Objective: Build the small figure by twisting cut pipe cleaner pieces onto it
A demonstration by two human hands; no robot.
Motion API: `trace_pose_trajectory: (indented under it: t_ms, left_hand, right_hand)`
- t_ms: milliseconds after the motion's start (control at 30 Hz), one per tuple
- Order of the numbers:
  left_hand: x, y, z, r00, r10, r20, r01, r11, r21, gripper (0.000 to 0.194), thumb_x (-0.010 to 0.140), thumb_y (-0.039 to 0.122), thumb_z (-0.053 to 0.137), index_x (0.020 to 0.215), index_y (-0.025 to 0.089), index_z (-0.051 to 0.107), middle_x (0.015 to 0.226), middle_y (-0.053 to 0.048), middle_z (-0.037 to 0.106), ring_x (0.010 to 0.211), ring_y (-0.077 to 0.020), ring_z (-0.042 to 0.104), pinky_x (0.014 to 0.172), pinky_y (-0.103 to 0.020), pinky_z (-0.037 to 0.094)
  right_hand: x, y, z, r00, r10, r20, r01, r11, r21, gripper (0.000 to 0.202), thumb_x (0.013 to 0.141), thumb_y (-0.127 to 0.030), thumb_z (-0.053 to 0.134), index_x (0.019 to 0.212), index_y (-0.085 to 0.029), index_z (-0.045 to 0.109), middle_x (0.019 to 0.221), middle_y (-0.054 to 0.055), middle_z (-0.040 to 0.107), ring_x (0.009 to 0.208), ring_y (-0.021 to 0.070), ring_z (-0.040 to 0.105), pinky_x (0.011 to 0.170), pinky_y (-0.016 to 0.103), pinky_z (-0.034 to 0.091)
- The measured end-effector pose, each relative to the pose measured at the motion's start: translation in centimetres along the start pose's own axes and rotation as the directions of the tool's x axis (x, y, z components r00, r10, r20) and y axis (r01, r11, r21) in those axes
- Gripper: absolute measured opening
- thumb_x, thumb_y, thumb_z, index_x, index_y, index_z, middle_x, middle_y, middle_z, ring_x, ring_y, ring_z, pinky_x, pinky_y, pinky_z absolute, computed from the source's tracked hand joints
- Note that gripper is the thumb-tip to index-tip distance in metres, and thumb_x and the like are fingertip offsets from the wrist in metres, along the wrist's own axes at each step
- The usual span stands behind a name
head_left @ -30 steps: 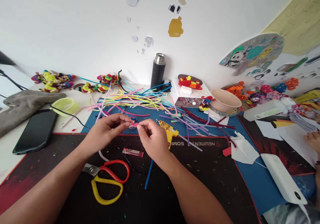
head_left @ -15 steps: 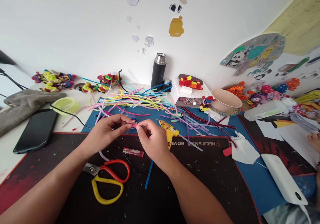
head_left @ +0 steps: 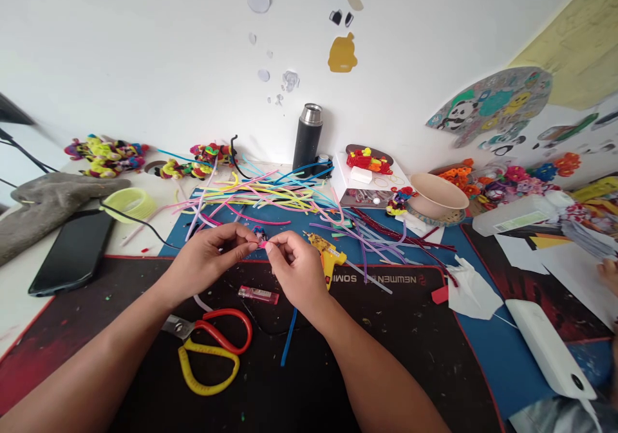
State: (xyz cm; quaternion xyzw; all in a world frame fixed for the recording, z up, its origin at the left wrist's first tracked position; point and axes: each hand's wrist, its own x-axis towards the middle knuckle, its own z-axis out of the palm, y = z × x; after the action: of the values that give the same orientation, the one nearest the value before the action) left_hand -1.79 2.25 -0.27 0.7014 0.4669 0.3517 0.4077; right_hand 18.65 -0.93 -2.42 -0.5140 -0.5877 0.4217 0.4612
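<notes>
Your left hand [head_left: 210,257] and right hand [head_left: 298,269] pinch a small, bright-pink, slender piece [head_left: 262,244] between them, above the black, red-edged mat's [head_left: 434,356] far edge — likely for fine fingertip control — while red-and-yellow-handled metal scissors [head_left: 207,349] lie nearer you.

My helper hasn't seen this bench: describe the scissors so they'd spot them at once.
Start with the big black mat across the foreground. On it, nearer the person than the left hand, lie the scissors, blade tips hidden. Their thick handle loops, one red and one yellow, set them apart from the pink lighter-like item and blue stem nearby.
</notes>
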Motion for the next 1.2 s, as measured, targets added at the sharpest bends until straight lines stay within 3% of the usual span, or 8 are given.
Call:
trace_pose_trajectory:
  t_ms: [200,333,600,800,1000,1200]
  left_hand:
    - [0.4,0.4,-0.3,0.994,-0.106,0.002,0.105,0.982,-0.155,0.051,0.085,0.072,0.084,0.089,0.022,0.078,0.079,-0.003,0.073,0.072,-0.0192,0.063,0.066,-0.029,0.052]
    - [0.5,0.6,-0.4,0.993,-0.116,0.003,0.115,0.98,-0.164,0.053,0.084,0.074,0.085,0.088,0.022,0.078,0.078,-0.002,0.072,0.071,-0.0186,0.061,0.066,-0.028,0.051]
    - [0.2,0.0,0.0,0.997,-0.069,0.041,0.072,0.993,-0.098,0.051,0.091,0.073,0.079,0.094,0.022,0.079,0.086,-0.005,0.078,0.079,-0.0217,0.07,0.074,-0.031,0.057]
    - [0.2,-0.1,-0.2,0.997,-0.061,0.043,0.065,0.994,-0.088,0.051,0.091,0.073,0.079,0.097,0.022,0.08,0.091,-0.006,0.082,0.085,-0.0238,0.074,0.08,-0.033,0.06]
    - [0.3,-0.2,-0.8,0.99,-0.13,-0.058,0.126,0.99,-0.066,0.058,0.09,0.075,0.078,0.107,0.02,0.081,0.085,-0.004,0.079,0.069,-0.0183,0.065,0.062,-0.028,0.051]
    - [0.3,0.3,-1.0,0.992,-0.111,-0.066,0.108,0.993,-0.05,0.059,0.087,0.079,0.078,0.101,0.021,0.082,0.087,-0.006,0.081,0.076,-0.0214,0.069,0.068,-0.03,0.055]
  right_hand:
    - [0.1,-0.1,-0.1,0.998,0.057,0.03,-0.061,0.988,0.139,0.026,0.101,-0.049,0.066,0.1,-0.023,0.07,0.063,-0.004,0.06,0.05,0.0139,0.054,0.052,0.027,0.042]
    - [0.1,0.0,-0.2,0.996,0.082,0.041,-0.088,0.978,0.19,0.029,0.102,-0.051,0.067,0.104,-0.022,0.071,0.063,-0.004,0.06,0.049,0.0132,0.052,0.05,0.026,0.041]
    - [-0.1,0.0,-0.1,1.0,0.013,0.024,-0.015,0.998,0.066,0.026,0.101,-0.046,0.068,0.104,-0.022,0.075,0.068,-0.002,0.065,0.059,0.0156,0.063,0.058,0.028,0.047]
    - [0.0,0.4,0.1,1.0,0.011,0.02,-0.011,1.0,0.024,0.025,0.102,-0.047,0.066,0.099,-0.022,0.073,0.065,-0.002,0.064,0.057,0.0159,0.062,0.057,0.027,0.048]
    - [0.1,0.5,0.1,1.0,0.018,0.005,-0.018,0.999,0.038,0.026,0.101,-0.047,0.065,0.099,-0.022,0.071,0.065,-0.002,0.063,0.057,0.0155,0.06,0.055,0.027,0.046]
    - [0.0,0.5,0.0,1.0,0.003,-0.005,-0.004,1.0,-0.009,0.026,0.102,-0.047,0.064,0.098,-0.022,0.072,0.066,-0.002,0.064,0.057,0.0159,0.061,0.056,0.027,0.047]
